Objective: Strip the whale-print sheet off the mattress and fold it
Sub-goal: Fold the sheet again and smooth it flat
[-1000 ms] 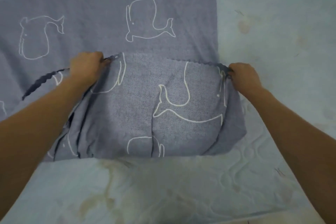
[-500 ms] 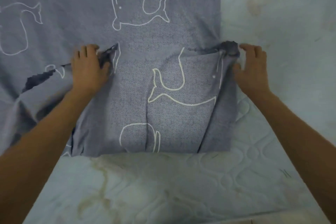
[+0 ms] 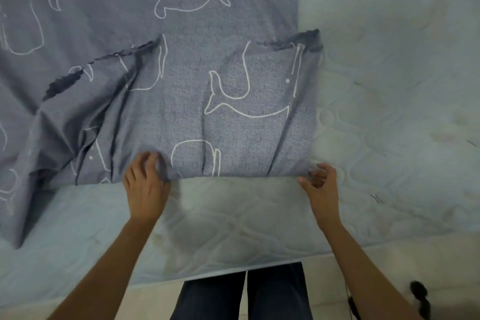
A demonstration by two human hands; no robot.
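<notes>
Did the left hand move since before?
Yes. The left hand came from the far hem of the whale-print sheet to its near fold, toward the front edge of the mattress.

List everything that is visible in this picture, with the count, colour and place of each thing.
whale-print sheet: one, grey-blue with white whale outlines, on the mattress, near part folded over.
mattress: one, pale, quilted, stained, bare at right and near.
floor: pale beige, bottom edge.
dark object: one, black, on the floor, lower right; unidentifiable.
legs: two, dark trousers, bottom centre.
left hand: one, pinches the sheet's near edge.
right hand: one, at the sheet's near right corner; grip unclear.
</notes>
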